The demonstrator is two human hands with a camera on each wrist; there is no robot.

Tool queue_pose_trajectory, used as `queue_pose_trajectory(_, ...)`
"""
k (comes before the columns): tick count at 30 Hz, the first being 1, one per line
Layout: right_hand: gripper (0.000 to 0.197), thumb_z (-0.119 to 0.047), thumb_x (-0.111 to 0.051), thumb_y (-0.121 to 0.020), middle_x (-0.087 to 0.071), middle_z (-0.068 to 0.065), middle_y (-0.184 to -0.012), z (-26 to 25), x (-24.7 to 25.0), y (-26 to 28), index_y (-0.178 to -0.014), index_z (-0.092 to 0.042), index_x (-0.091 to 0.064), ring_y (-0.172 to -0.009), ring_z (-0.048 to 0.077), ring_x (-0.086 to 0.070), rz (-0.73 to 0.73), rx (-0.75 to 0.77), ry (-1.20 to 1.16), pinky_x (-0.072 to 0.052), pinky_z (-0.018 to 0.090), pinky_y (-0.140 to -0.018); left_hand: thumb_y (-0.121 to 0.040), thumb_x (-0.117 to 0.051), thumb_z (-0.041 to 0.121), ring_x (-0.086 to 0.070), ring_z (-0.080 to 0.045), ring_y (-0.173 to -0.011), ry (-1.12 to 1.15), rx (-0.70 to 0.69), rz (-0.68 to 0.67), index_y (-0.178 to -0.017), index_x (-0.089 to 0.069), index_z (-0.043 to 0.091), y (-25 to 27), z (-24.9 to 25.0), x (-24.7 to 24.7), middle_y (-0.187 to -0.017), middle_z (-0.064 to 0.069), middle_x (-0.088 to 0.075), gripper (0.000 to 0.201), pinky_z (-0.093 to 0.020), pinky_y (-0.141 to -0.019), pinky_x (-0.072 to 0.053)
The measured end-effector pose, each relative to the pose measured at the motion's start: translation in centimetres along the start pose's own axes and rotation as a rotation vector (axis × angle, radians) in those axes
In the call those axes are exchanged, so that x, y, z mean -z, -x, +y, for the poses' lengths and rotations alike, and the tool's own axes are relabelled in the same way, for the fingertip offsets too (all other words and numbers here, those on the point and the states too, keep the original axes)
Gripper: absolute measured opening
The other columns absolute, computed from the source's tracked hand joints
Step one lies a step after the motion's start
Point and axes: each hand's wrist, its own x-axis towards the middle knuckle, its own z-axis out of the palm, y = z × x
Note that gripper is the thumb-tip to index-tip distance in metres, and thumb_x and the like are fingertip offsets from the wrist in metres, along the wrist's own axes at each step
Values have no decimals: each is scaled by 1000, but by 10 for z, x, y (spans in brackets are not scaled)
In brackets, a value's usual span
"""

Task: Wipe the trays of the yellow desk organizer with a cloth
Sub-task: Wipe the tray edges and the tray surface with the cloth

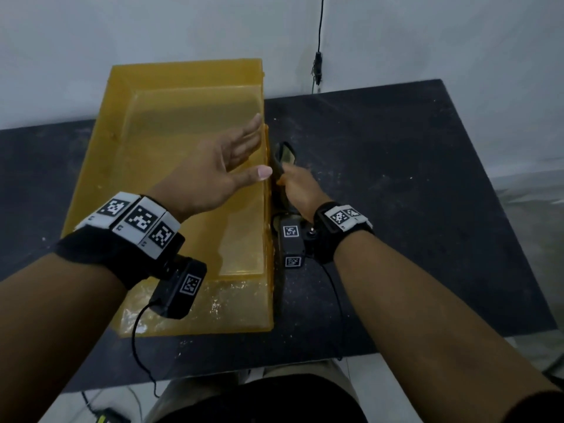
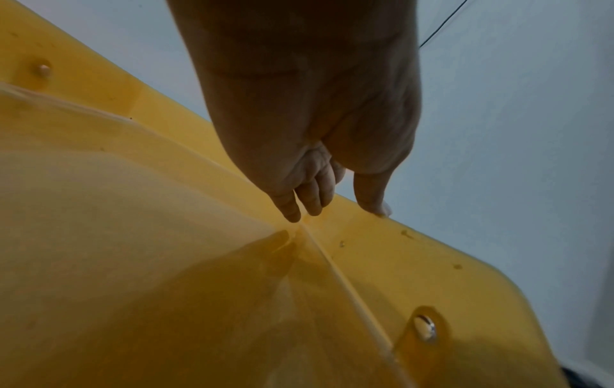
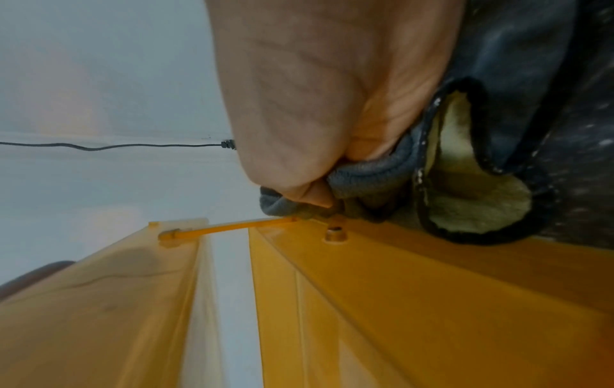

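A dark, dusty table stands against a plain white wall. A black cable hangs down the wall. The light is dim.

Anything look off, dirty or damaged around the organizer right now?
The black table is speckled with pale dust and crumbs beside the yellow organizer, and its front lip looks flecked and scuffed. Nothing is spilled or tipped.

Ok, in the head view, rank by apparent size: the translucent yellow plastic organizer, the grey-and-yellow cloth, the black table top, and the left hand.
1. Black table top, the largest area.
2. Translucent yellow plastic organizer.
3. Left hand, though nearness to the camera enlarges it.
4. Grey-and-yellow cloth, mostly hidden inside the right hand, so its true size cannot be told.
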Motion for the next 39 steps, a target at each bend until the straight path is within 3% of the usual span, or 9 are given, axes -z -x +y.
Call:
queue_pose_trajectory(3,26,-8,-47,-84,-72,13,-96,18,-6,20,-90,-15,-71,-92,31,-68,-11,-21,-54,-55,42,-86,-88,-68,16,-32,3,-140,-2,-9,9,-156,-19,27,1,1,-3,-156,7,-34,84,-5,-103,-32)
queue_pose_trajectory(5,25,-8,-47,-80,-72,10,-83,27,-10,37,-80,-15,-71,-80,27,-68,-37,-43,-123,-57,38,-73,-88,-68,16,-32,2,-140,8,-14,14,-156,-19,27,1,1,-2,-157,6,-34,84,-12,-108,-32)
queue_pose_trajectory(8,29,-7,-48,-79,-61,4,-70,42,-17,77,-63,-23,-66,-71,23,-58,-53,-103,-195,-46,34,-71,-90,-67,16,-31,0,-141,-1,-19,26,-156,-19,28,4,1,-2,-157,6,-33,82,-15,-108,-34)
queue_pose_trajectory(12,21,-7,-50,-81,-64,14,-87,64,-26,124,-82,-8,-71,-85,27,-61,-46,-164,-312,-50,46,-88,-91,-65,14,-31,-2,-142,8,-35,34,-155,-19,30,6,-1,-6,-158,6,-33,80,-11,-105,-35)
queue_pose_trajectory(17,33,-17,-54,-75,-53,14,-82,76,-40,159,-83,15,-50,-80,25,-50,12,-127,-342,-40,41,-77,-94,-63,14,-29,-3,-143,1,-75,42,-155,-18,28,10,-3,-9,-159,6,-30,78,-12,-107,-33)
queue_pose_trajectory(22,23,-8,-51,-75,-36,7,-64,69,-49,196,-58,-16,-37,-61,16,-37,82,-86,-259,-31,29,-62,-95,-62,15,-25,-6,-146,-12,-98,29,-156,-18,24,12,-4,-8,-161,3,-26,76,-25,-118,-25)
queue_pose_trajectory(30,37,11,-46,-81,-33,7,-60,70,-51,243,-55,-13,-35,-57,16,-33,161,-205,-218,-28,28,-56,-92,-66,15,-30,-8,-144,10,-111,43,-156,-20,21,12,-5,-11,-159,-1,-30,79,-27,-117,-29)
queue_pose_trajectory(35,47,6,-49,-81,-32,-3,-56,40,-39,259,-50,-26,-34,-54,8,-31,220,-122,-144,-26,25,-54,-82,-76,7,-65,-3,-110,187,-118,252,-139,-50,5,34,0,0,-116,-2,-70,63,-21,-93,-53)
queue_pose_trajectory(39,21,-13,-51,-71,-42,8,-70,-1,-41,262,-66,6,-43,-71,19,-41,243,-32,-251,-34,33,-68,-70,-87,14,-72,-1,-81,155,-107,360,-104,-72,7,66,2,29,-82,1,-75,38,-10,-76,-53)
